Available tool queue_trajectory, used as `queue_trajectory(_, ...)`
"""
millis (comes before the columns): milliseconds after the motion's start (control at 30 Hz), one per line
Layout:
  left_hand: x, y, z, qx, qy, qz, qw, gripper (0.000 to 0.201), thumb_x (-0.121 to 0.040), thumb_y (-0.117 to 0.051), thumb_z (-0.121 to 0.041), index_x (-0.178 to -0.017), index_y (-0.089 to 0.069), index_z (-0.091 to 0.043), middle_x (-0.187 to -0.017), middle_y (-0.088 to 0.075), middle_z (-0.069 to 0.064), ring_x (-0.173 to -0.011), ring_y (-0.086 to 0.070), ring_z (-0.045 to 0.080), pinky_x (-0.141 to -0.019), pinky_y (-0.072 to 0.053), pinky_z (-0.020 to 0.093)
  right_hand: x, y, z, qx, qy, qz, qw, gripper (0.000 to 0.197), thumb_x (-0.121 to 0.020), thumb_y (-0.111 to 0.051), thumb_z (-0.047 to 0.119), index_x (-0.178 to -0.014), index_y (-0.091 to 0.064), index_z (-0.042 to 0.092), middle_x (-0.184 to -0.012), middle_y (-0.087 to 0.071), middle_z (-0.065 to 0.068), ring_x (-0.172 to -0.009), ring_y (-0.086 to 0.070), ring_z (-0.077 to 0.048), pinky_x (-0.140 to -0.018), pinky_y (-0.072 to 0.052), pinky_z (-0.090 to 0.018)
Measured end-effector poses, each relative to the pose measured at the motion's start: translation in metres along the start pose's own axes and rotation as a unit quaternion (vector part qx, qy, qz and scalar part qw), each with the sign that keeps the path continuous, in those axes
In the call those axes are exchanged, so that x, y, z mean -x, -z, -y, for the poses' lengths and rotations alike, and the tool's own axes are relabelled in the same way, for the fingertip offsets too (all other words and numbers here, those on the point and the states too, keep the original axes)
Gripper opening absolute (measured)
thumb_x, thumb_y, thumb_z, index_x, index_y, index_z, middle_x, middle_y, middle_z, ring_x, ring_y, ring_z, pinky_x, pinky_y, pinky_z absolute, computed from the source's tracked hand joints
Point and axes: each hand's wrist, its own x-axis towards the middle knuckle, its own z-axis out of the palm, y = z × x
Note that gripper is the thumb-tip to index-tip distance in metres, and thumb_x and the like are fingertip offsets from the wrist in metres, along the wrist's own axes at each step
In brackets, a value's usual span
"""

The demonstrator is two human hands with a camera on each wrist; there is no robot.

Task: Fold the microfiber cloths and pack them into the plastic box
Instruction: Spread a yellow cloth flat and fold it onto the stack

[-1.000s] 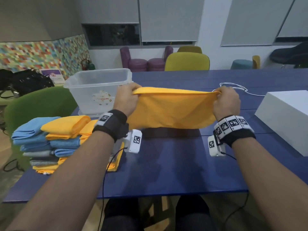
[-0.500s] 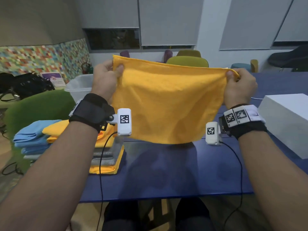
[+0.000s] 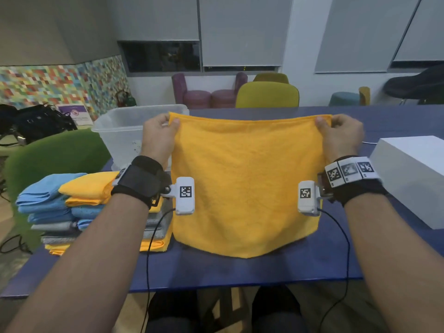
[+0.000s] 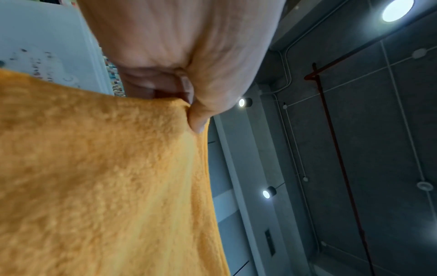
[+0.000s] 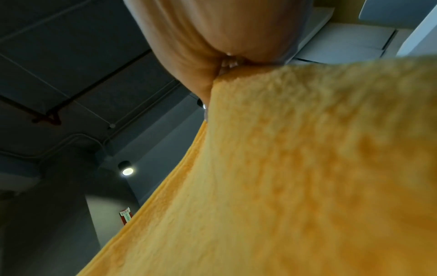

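An orange microfiber cloth (image 3: 245,183) hangs spread out in front of me, its lower edge reaching the blue table (image 3: 216,272). My left hand (image 3: 161,133) pinches its top left corner and my right hand (image 3: 338,133) pinches its top right corner. In the left wrist view the thumb (image 4: 201,115) presses the cloth (image 4: 106,177) against the curled fingers. The right wrist view shows the cloth (image 5: 295,177) clamped at its corner by my right hand (image 5: 212,74). The clear plastic box (image 3: 125,131) stands on the table behind my left hand. Its inside is hidden.
A stack of blue, orange and grey cloths (image 3: 72,207) lies at the table's left edge. A white box (image 3: 413,174) sits at the right. A green chair (image 3: 52,159) stands left of the table, with a yellow chair (image 3: 266,94) beyond the far side.
Both hands first raised the cloth and shook it open, then lowered it, so its bottom edge now meets the table.
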Motion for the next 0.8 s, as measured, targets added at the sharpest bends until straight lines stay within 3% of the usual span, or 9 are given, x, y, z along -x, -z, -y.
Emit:
queue_trajectory(33,0.0,-0.002,0.007,-0.01,0.015,-0.007,1.0,0.016,-0.097,-0.063,-0.03,-0.097,-0.074,-0.019,-0.091,-0.073,0.004,-0.088,-0.068,0.023,-0.09,-0.059,0.052,0.003,-0.002,-0.004,0.017,-0.008,0.007,1.0,0.029,-0.091,-0.073,0.036,-0.101,-0.074,0.008,-0.093,-0.068,-0.006,-0.083,-0.058,-0.018,-0.076,-0.044,-0.027)
queue_trajectory(100,0.001,-0.006,0.02,-0.025,0.039,-0.024,0.999,0.023,-0.091,-0.064,-0.035,-0.097,-0.074,-0.015,-0.087,-0.069,0.005,-0.087,-0.065,0.024,-0.091,-0.058,0.057,0.01,-0.006,-0.008,0.039,-0.025,0.029,0.999,0.033,-0.093,-0.071,0.034,-0.108,-0.075,0.004,-0.098,-0.071,-0.007,-0.091,-0.063,-0.02,-0.084,-0.047,-0.029)
queue_trajectory(167,0.007,-0.013,0.029,-0.043,0.041,-0.034,0.998,0.031,-0.091,-0.063,-0.037,-0.077,-0.066,-0.01,-0.068,-0.054,0.003,-0.069,-0.051,0.023,-0.071,-0.054,0.048,0.017,-0.009,-0.014,0.045,-0.042,0.051,0.997,0.03,-0.094,-0.068,0.031,-0.104,-0.077,0.005,-0.098,-0.075,-0.012,-0.097,-0.068,-0.028,-0.091,-0.052,-0.034)
queue_trajectory(233,0.013,-0.021,0.037,-0.056,0.029,-0.03,0.998,0.04,-0.092,-0.062,-0.038,-0.064,-0.05,-0.014,-0.058,-0.032,0.0,-0.063,-0.033,0.022,-0.061,-0.034,0.038,0.026,-0.013,-0.018,0.048,-0.051,0.071,0.995,0.028,-0.091,-0.064,0.031,-0.085,-0.077,0.007,-0.082,-0.074,-0.015,-0.084,-0.071,-0.034,-0.087,-0.059,-0.044)
queue_trajectory(300,0.019,-0.031,0.044,-0.08,0.019,-0.027,0.996,0.044,-0.096,-0.063,-0.034,-0.062,-0.044,-0.013,-0.058,-0.025,0.001,-0.061,-0.028,0.021,-0.061,-0.027,0.033,0.037,-0.017,-0.019,0.044,-0.06,0.089,0.993,0.028,-0.088,-0.062,0.03,-0.071,-0.073,0.01,-0.067,-0.071,-0.012,-0.067,-0.071,-0.031,-0.075,-0.062,-0.046)
queue_trajectory(433,0.04,-0.057,0.048,-0.13,-0.005,-0.018,0.991,0.047,-0.096,-0.066,-0.026,-0.06,-0.049,-0.001,-0.055,-0.033,0.0,-0.057,-0.031,0.019,-0.057,-0.028,0.033,0.066,-0.028,-0.009,-0.009,-0.077,0.133,0.988,0.017,-0.091,-0.067,0.019,-0.073,-0.065,0.021,-0.072,-0.072,-0.009,-0.054,-0.071,-0.019,-0.064,-0.064,-0.038)
queue_trajectory(567,0.06,-0.086,0.049,-0.118,-0.029,0.004,0.993,0.034,-0.093,-0.072,-0.024,-0.07,-0.067,0.0,-0.06,-0.06,0.015,-0.056,-0.047,0.019,-0.059,-0.044,0.036,0.096,-0.046,0.004,-0.109,-0.094,0.193,0.971,0.009,-0.087,-0.072,0.009,-0.083,-0.065,0.005,-0.081,-0.069,-0.018,-0.054,-0.071,-0.023,-0.055,-0.062,-0.038)
queue_trajectory(700,0.075,-0.109,0.048,-0.124,-0.045,0.028,0.991,0.04,-0.089,-0.069,-0.03,-0.063,-0.06,-0.002,-0.057,-0.056,0.015,-0.054,-0.047,0.029,-0.059,-0.049,0.044,0.116,-0.058,0.015,-0.146,-0.07,0.25,0.955,0.012,-0.089,-0.073,0.008,-0.082,-0.065,0.003,-0.073,-0.069,-0.017,-0.056,-0.072,-0.026,-0.057,-0.063,-0.042)
queue_trajectory(800,0.081,-0.115,0.046,-0.135,-0.054,0.041,0.989,0.038,-0.089,-0.063,-0.034,-0.066,-0.067,-0.004,-0.059,-0.063,0.011,-0.065,-0.061,0.032,-0.064,-0.055,0.044,0.122,-0.062,0.02,-0.139,-0.05,0.27,0.951,0.011,-0.09,-0.072,0.011,-0.084,-0.067,0.003,-0.074,-0.072,-0.014,-0.06,-0.074,-0.025,-0.06,-0.064,-0.041)
